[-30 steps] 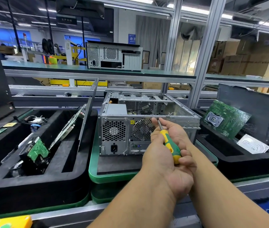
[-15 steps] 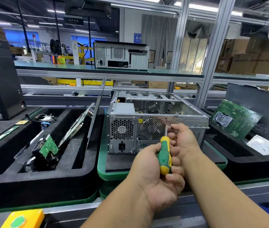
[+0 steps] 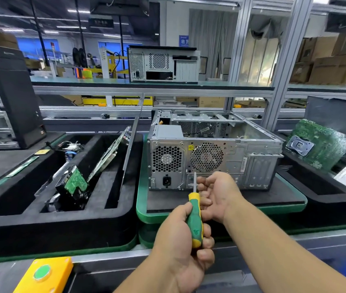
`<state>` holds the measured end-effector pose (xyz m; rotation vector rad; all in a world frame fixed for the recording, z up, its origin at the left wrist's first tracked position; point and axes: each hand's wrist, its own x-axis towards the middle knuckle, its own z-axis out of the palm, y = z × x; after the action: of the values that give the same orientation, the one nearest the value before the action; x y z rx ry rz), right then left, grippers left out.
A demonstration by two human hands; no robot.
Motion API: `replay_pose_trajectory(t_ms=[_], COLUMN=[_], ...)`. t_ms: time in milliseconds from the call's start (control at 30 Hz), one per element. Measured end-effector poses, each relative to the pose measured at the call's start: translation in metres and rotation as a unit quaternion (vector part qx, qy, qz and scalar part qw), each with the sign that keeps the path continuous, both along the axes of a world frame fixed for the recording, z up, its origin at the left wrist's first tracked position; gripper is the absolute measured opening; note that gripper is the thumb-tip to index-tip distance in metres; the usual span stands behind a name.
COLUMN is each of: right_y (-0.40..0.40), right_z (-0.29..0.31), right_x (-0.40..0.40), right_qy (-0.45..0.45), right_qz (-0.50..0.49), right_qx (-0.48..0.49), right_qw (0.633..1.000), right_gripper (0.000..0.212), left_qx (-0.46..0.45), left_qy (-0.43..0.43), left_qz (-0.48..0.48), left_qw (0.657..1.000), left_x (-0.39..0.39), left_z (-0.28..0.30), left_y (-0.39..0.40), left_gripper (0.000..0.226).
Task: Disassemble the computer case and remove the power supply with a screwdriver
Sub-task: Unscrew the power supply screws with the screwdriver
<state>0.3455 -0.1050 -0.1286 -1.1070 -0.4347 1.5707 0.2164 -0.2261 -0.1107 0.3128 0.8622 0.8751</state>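
The open silver computer case [image 3: 252,163] lies on a black mat in a green tray [image 3: 284,206], its rear panel facing me. The power supply [image 3: 168,159] sits in the case's left end, with a fan grille and a socket showing. My left hand [image 3: 178,250] grips the green and yellow handle of the screwdriver [image 3: 195,220]. Its shaft points up in front of the lower rear panel, beside the power supply; whether the tip touches the panel is unclear. My right hand [image 3: 220,193] curls its fingers around the shaft just above the handle.
A black foam tray [image 3: 41,225] on the left holds circuit boards and a drive [image 3: 74,180]. A green motherboard [image 3: 324,144] leans in the right tray. A yellow button box [image 3: 43,273] sits at the near edge. A black tower [image 3: 13,96] stands far left.
Both hands drew the screwdriver back and down from the upper rear panel by the fan grille. The tip now stands lower, in front of the panel's bottom part.
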Motion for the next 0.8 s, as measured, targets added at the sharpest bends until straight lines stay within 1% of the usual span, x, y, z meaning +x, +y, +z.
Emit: replay_pose_trajectory(t_ms=[67,133,167,233,333,500,800], right_y=[0.0,-0.001,0.0,0.001,0.003,0.004,0.008], right_z=[0.004,0.007,0.009,0.012,0.013,0.009,0.001], right_x=[-0.004,-0.006,-0.007,-0.009,-0.008,-0.002,0.002], right_qy=[-0.04,-0.068,-0.078,-0.089,-0.089,-0.07,-0.046], right_qz=[0.062,0.113,0.13,0.154,0.166,0.166,0.181], right_qx=[-0.006,0.006,0.015,0.032,0.039,0.031,0.042], right_qw=[0.997,0.991,0.988,0.984,0.981,0.983,0.982], right_gripper=[0.025,0.036,0.04,0.041,0.036,0.033,0.03], left_qx=[-0.005,-0.008,-0.008,-0.007,-0.005,0.002,0.014], left_qy=[-0.004,-0.006,-0.005,-0.007,-0.009,-0.003,0.017], left_qz=[0.011,0.015,0.016,0.02,0.02,0.001,0.019], left_qw=[1.0,1.0,1.0,1.0,1.0,1.0,1.0], left_x=[-0.002,-0.002,-0.003,-0.002,-0.002,0.001,0.007], left_z=[-0.003,-0.005,-0.005,-0.005,-0.005,-0.011,-0.011], left_y=[0.001,0.003,0.004,0.007,0.01,0.014,0.017], left_gripper=[0.035,0.035,0.036,0.035,0.034,0.033,0.029])
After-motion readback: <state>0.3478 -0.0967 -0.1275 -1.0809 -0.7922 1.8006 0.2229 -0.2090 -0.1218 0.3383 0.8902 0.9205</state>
